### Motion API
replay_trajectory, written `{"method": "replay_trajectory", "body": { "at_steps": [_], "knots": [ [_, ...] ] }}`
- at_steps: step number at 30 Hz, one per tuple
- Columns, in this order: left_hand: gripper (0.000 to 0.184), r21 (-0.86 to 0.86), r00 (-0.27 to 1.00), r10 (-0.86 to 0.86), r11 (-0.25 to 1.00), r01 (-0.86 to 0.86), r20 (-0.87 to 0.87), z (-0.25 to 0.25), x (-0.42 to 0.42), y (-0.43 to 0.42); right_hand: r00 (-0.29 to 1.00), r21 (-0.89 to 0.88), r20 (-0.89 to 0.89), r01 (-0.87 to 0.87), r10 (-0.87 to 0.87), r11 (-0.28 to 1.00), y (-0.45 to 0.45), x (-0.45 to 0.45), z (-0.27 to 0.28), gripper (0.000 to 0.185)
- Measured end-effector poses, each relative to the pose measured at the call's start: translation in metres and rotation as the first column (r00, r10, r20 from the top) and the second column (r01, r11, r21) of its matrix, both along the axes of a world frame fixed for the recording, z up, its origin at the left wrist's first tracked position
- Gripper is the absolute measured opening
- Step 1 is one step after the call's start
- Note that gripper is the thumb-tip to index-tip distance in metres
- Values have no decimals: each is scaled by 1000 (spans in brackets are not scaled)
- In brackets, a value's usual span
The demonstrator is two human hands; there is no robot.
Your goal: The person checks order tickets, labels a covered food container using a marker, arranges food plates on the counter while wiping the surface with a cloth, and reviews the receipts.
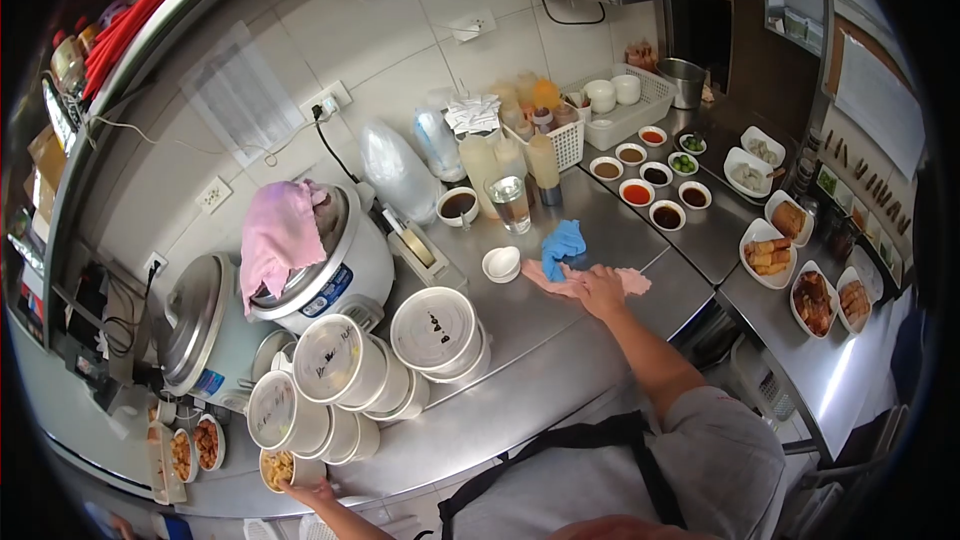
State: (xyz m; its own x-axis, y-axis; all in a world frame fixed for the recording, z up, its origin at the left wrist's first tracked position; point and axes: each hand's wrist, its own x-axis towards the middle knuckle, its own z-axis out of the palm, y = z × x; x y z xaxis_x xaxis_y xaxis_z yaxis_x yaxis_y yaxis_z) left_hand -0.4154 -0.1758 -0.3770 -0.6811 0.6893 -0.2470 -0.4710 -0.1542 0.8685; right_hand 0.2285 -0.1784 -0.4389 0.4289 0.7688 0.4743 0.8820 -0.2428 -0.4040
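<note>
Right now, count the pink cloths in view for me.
2. One pink cloth lies on the steel counter under the right hand, by a blue cloth; another pink cloth hangs over the white cooker. More may be hidden.

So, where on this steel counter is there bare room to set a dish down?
Between the lidded tubs and the right hand on the pink cloth, toward the front of the counter. It's crowded around the cookers and sauce dishes.

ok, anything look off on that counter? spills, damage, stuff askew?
No spill or damage I can make out. Just untidy: a pink towel is draped lopsidedly over the rice cooker, and a blue cloth lies crumpled, not folded, by the pink cloth under the right hand.
</note>
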Motion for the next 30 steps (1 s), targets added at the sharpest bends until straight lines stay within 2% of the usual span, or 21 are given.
{"method": "replay_trajectory", "body": {
  "at_steps": [3, 5, 6, 7, 8, 11, 13, 16, 19, 22, 25, 27, 30],
  "knots": [
    [71, 15, 999, 31, 999, -30, -23, 1, 6, -20, 992, 33, -48, -117, 118, 993, -7, 9, -3, 24],
    [69, 222, 1000, -27, 975, 23, 14, -3, -1, -33, 978, -7, -97, -184, 183, 983, -6, 15, 1, 22],
    [69, 327, 998, -55, 944, 42, 32, -1, -2, -39, 951, 83, -229, -192, 206, 978, -8, 17, 2, 20],
    [65, 304, 998, 55, 952, -43, -29, 28, 34, -57, 905, 176, -352, -188, 240, 966, -11, 17, 4, 19],
    [64, 299, 997, 77, 952, -69, -15, 32, 36, -59, 840, 268, -463, -173, 284, 948, -14, 17, 5, 18],
    [63, 275, 989, 148, 950, -149, 25, 41, 33, -59, 495, 317, -738, -347, 460, 883, -62, 18, 27, 16],
    [62, 248, 979, 200, 947, -205, 45, 45, 28, -64, 713, 237, -564, -344, 417, 909, -100, 22, 30, 15],
    [59, 224, 974, 186, 952, -210, 127, 68, 46, -70, 548, 182, -798, -174, 249, 968, -133, 34, 0, 14],
    [62, 195, 960, 147, 961, -195, 239, 87, 73, -69, 737, 140, -642, -157, 210, 978, -140, 36, -2, 12],
    [63, 165, 958, 157, 966, -199, 242, 88, 71, -64, 882, 119, -411, -198, 229, 973, -135, 33, 3, 10],
    [61, 127, 967, 188, 969, -211, 174, 73, 55, -57, 901, 80, -383, -185, 202, 979, -133, 33, 1, 8],
    [58, 112, 970, 186, 972, -204, 154, 60, 38, -51, 928, 114, -315, -172, 200, 979, -131, 32, -3, 9],
    [64, 15, 961, 230, 972, -235, 157, 50, 24, -39, 943, 128, -270, -163, 193, 978, -131, 29, -3, 9]
  ]
}}
